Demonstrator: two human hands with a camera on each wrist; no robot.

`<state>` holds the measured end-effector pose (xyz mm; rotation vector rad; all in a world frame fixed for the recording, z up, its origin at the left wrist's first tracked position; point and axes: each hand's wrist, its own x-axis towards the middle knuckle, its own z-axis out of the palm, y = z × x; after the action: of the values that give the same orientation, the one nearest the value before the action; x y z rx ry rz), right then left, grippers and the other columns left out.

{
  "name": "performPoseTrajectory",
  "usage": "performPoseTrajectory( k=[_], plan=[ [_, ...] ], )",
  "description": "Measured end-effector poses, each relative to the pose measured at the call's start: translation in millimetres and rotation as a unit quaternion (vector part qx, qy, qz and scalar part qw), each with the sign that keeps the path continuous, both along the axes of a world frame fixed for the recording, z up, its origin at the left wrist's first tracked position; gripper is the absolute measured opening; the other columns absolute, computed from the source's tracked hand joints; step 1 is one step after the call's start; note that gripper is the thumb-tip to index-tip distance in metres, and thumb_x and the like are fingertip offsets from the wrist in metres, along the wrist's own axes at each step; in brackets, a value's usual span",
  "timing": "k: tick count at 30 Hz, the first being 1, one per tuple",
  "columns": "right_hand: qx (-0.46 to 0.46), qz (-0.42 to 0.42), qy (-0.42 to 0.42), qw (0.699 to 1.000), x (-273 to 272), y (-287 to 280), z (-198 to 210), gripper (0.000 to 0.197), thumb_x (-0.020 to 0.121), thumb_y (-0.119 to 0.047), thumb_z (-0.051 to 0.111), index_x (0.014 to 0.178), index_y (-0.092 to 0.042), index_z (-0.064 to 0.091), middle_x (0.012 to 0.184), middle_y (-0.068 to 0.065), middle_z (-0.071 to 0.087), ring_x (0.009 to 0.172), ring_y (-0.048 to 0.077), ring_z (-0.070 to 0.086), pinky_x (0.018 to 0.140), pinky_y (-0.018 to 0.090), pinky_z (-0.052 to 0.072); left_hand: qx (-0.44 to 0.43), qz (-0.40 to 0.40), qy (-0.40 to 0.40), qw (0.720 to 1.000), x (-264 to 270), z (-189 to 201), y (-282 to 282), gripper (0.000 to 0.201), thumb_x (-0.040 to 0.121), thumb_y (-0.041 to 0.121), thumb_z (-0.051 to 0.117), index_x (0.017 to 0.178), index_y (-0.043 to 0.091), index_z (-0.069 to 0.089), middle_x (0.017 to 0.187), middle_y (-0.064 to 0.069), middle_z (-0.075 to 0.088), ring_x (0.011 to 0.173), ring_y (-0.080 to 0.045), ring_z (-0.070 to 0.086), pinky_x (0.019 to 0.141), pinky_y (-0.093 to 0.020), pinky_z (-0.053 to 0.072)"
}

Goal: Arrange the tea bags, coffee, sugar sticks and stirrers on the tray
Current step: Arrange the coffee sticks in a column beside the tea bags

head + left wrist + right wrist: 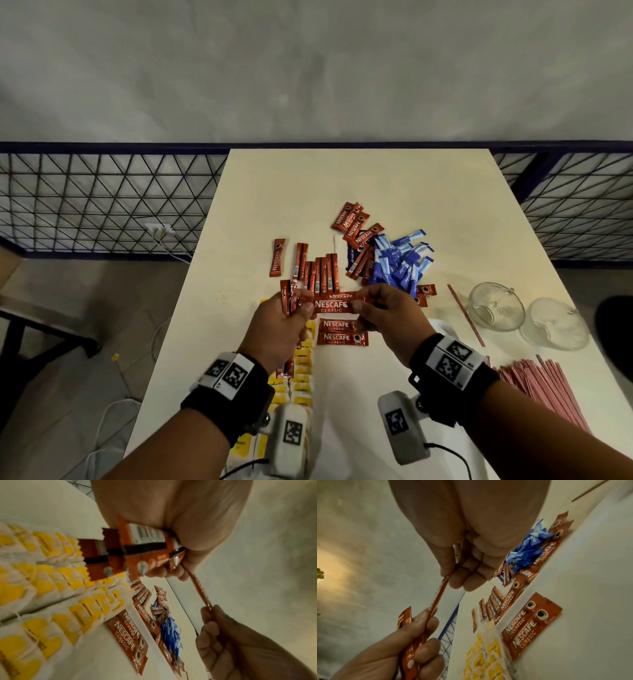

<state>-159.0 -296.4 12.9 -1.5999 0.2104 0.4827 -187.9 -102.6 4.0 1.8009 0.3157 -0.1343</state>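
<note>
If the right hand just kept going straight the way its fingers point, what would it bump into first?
Most likely the left hand. The right hand points leftward along the coffee sachet both hands hold above the table, so the left hand's grip on the other end comes first. Depth looks about level, though that is hard to judge.

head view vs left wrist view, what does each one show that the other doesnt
Only the head view shows the two glass bowls, the pink stirrers at the right edge of the table, and the wire fence behind.

Only the left wrist view shows the barcode backs of the coffee sticks bunched in the left hand, and the tea bags close up in rows.

Both show one coffee stick pinched between left hand and right hand, two coffee sticks lying flat, and the blue sugar sticks.
</note>
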Motion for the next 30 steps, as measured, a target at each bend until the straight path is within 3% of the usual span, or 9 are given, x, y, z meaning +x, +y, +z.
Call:
performPoseTrajectory(
  k=[4, 7, 10, 15, 19, 24, 28, 30],
  plan=[
    [-0.052, 0.000, 0.007, 0.999, -2, -12, -7, 0.010, 0.092, -0.012, 0.058, 0.091, -0.007, 0.067, 0.083, 0.013, 0.069, 0.061, 0.020, 0.059, 0.065, 0.036, 0.057, 0.032, -0.012, 0.002, 0.999, -1, -2, -2, 0.011, 0.094, 0.017, 0.058, 0.098, 0.025, 0.064, 0.064, 0.004, 0.065, 0.047, -0.005, 0.054, 0.048, -0.018, 0.046],
    [-0.130, -0.003, 0.020, 0.991, -12, -33, -27, 0.010, 0.091, -0.012, 0.061, 0.087, -0.008, 0.069, 0.079, 0.010, 0.071, 0.056, 0.017, 0.059, 0.064, 0.038, 0.057, 0.051, -0.003, 0.024, 0.998, -3, -9, 8, 0.012, 0.094, 0.019, 0.058, 0.102, 0.025, 0.064, 0.073, 0.002, 0.070, 0.049, -0.008, 0.055, 0.050, -0.022, 0.048],
    [-0.191, 0.028, 0.080, 0.978, -26, -45, -53, 0.009, 0.088, -0.014, 0.065, 0.084, -0.009, 0.070, 0.073, 0.008, 0.071, 0.053, 0.017, 0.058, 0.062, 0.037, 0.056, 0.069, 0.005, 0.047, 0.996, -7, -14, 21, 0.010, 0.093, 0.020, 0.059, 0.096, 0.029, 0.064, 0.077, 0.002, 0.072, 0.049, -0.009, 0.055, 0.050, -0.026, 0.049],
    [-0.260, 0.077, 0.110, 0.956, -32, -25, -77, 0.011, 0.085, -0.026, 0.068, 0.080, -0.017, 0.068, 0.069, 0.004, 0.068, 0.054, 0.018, 0.062, 0.053, 0.028, 0.056, 0.069, 0.002, 0.058, 0.996, -15, -19, 31, 0.011, 0.092, 0.019, 0.060, 0.094, 0.029, 0.064, 0.079, 0.000, 0.072, 0.051, -0.013, 0.056, 0.052, -0.030, 0.049],
    [-0.310, 0.090, 0.103, 0.941, -25, -12, -81, 0.020, 0.086, -0.034, 0.067, 0.075, -0.017, 0.064, 0.072, 0.006, 0.069, 0.057, 0.021, 0.065, 0.052, 0.028, 0.055, 0.066, 0.001, 0.061, 0.996, -19, -21, 38, 0.010, 0.092, 0.019, 0.060, 0.095, 0.028, 0.065, 0.079, 0.000, 0.071, 0.052, -0.015, 0.056, 0.052, -0.030, 0.048],
    [-0.334, 0.087, 0.112, 0.932, -19, -7, -84, 0.025, 0.084, -0.039, 0.067, 0.077, -0.015, 0.065, 0.080, 0.008, 0.070, 0.068, 0.027, 0.068, 0.064, 0.040, 0.060, 0.066, 0.003, 0.062, 0.996, -21, -20, 45, 0.010, 0.092, 0.021, 0.061, 0.095, 0.029, 0.065, 0.079, 0.001, 0.072, 0.054, -0.016, 0.058, 0.052, -0.030, 0.048],
    [-0.367, 0.105, 0.113, 0.917, -20, -6, -71, 0.035, 0.084, -0.048, 0.064, 0.076, -0.014, 0.063, 0.075, 0.006, 0.069, 0.064, 0.023, 0.067, 0.061, 0.034, 0.059, 0.063, -0.013, 0.060, 0.996, -20, -16, 47, 0.007, 0.092, 0.022, 0.062, 0.095, 0.027, 0.065, 0.077, 0.001, 0.071, 0.054, -0.017, 0.058, 0.053, -0.031, 0.049],
    [-0.411, 0.124, 0.060, 0.901, -21, -6, -58, 0.042, 0.084, -0.058, 0.057, 0.072, -0.018, 0.060, 0.070, -0.001, 0.065, 0.063, 0.016, 0.063, 0.059, 0.029, 0.052, 0.030, -0.045, 0.077, 0.996, -21, -12, 47, 0.005, 0.092, 0.020, 0.062, 0.094, 0.022, 0.065, 0.072, 0.000, 0.068, 0.054, -0.018, 0.056, 0.053, -0.032, 0.047]
  ],
)
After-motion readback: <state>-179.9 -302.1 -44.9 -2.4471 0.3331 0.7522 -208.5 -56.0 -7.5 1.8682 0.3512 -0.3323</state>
